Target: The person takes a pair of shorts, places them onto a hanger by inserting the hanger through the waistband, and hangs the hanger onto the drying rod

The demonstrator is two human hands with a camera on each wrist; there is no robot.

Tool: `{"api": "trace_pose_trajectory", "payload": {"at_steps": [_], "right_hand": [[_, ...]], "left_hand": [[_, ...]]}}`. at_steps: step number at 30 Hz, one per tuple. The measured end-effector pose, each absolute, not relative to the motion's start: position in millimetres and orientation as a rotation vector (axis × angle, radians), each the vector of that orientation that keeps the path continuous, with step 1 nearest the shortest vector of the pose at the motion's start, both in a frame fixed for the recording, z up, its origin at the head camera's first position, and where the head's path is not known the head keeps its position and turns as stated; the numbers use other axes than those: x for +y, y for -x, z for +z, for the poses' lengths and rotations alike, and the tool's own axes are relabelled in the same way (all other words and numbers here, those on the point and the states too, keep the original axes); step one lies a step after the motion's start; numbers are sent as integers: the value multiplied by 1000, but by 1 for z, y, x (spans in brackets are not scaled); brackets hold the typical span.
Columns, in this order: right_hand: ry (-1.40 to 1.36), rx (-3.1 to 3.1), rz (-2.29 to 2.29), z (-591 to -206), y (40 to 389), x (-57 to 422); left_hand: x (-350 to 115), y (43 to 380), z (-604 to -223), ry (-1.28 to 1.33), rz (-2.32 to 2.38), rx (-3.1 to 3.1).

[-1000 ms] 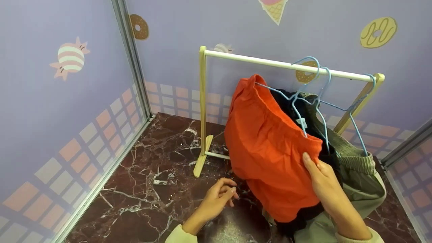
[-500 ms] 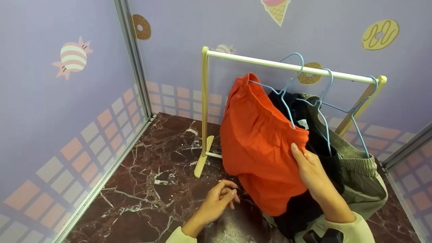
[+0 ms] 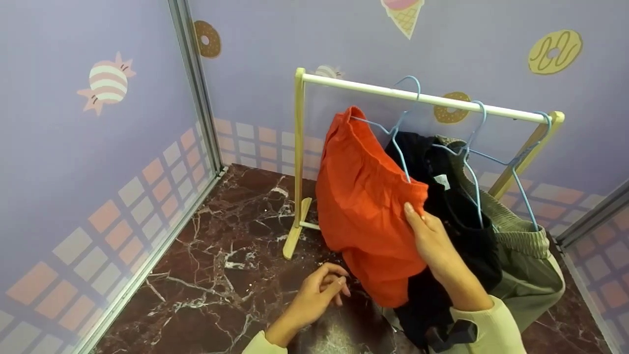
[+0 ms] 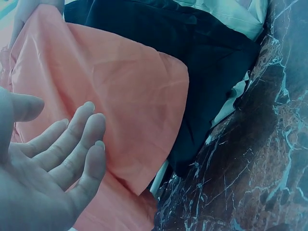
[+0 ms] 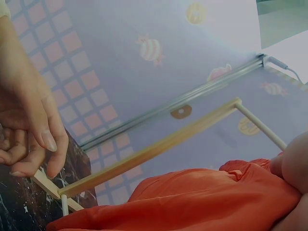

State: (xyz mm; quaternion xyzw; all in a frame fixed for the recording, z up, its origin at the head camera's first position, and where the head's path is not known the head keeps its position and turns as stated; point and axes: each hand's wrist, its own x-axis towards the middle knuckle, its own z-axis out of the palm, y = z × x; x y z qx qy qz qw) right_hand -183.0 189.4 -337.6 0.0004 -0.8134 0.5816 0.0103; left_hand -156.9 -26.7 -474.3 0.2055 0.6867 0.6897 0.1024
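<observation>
Orange elastic-waist shorts (image 3: 363, 206) hang from a light blue hanger (image 3: 395, 132) hooked over the rack's white rail (image 3: 363, 87). My right hand (image 3: 437, 241) pinches the near end of their waistband, thumb on the outer face; its other fingers are hidden behind the cloth. My left hand (image 3: 317, 292) hovers low over the floor, left of the shorts, loosely curled and holding nothing. In the left wrist view that hand (image 4: 57, 168) appears in front of the orange cloth (image 4: 130, 96). Just right of the orange pair hangs a black garment (image 3: 442, 216) with a white tag.
Olive elastic-waist pants (image 3: 526, 265) hang at the rack's right end on a blue hanger (image 3: 523, 169). The wooden rack post (image 3: 299, 147) stands at left on a foot (image 3: 296, 241). Dark red marbled floor (image 3: 206, 275) lies beneath, with lilac walls (image 3: 255, 44) behind and left.
My right hand has moved left with the orange shorts, and their hanger hook has slid left along the rail. More of the black garment shows. My left hand has stayed nearly still.
</observation>
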Motion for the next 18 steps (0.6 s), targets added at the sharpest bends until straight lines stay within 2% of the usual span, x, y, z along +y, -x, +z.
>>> {"api": "trace_pose_trajectory", "payload": {"at_steps": [6,18], "right_hand": [[-45,-2546,1813,-340,188,182],[-77,-2578,1801,-346,199,166]], "left_hand": [[-27,157,-474,-632,2026,2016],[-23,167,-502,-610,2065,2000]]}}
